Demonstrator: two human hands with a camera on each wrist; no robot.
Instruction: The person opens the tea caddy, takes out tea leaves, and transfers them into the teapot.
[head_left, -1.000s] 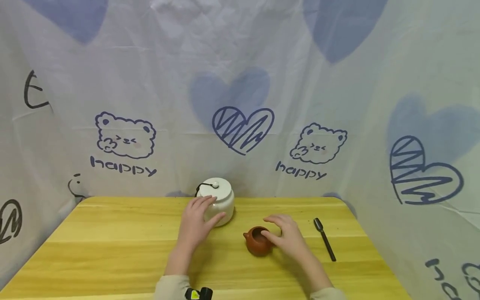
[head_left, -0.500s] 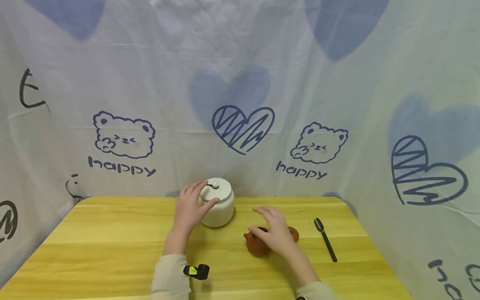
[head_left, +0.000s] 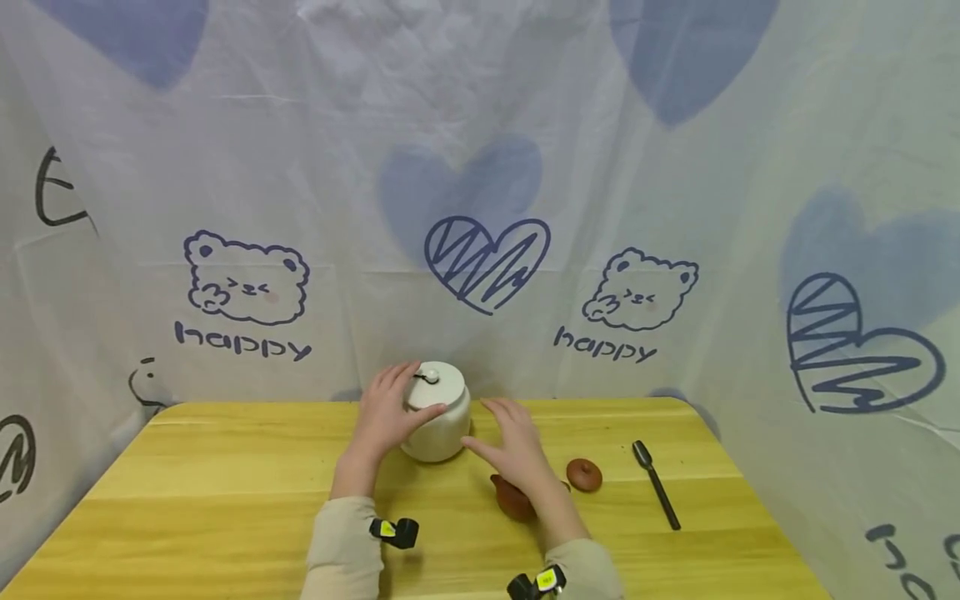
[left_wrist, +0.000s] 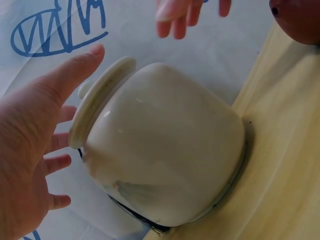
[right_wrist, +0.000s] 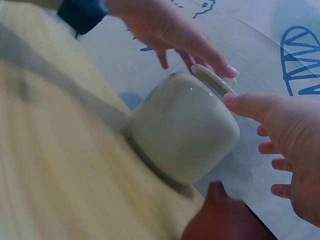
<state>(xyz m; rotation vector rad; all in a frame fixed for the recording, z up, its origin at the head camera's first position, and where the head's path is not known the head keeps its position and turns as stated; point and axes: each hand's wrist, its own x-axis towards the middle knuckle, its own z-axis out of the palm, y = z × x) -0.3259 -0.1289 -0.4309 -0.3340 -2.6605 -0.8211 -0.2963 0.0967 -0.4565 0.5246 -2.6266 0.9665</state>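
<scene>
A white lidded ceramic jar (head_left: 437, 437) stands upright near the table's back edge, a dark cord looped round the knob of its lid (head_left: 446, 385). My left hand (head_left: 387, 417) is at the jar's left, thumb and fingers spread on either side of the lid without gripping it. Reaching in from the right, my right hand (head_left: 517, 446) has its fingers extended and its thumb close to the jar's side. Beneath that hand sits a small reddish-brown clay teapot (head_left: 512, 502), partly hidden by the wrist. Its round lid (head_left: 584, 475) lies separately on the table to the right.
A dark, narrow scoop (head_left: 656, 486) lies on the right side of the wooden table (head_left: 210, 500). A pale cloth backdrop (head_left: 360, 192) with printed hearts and bears hangs right behind the table. Each sleeve carries a black wrist camera (head_left: 395, 532).
My right hand has left the teapot's right side and crossed over it toward the jar, uncovering the teapot lid. My left hand has shifted slightly up to the jar's lid.
</scene>
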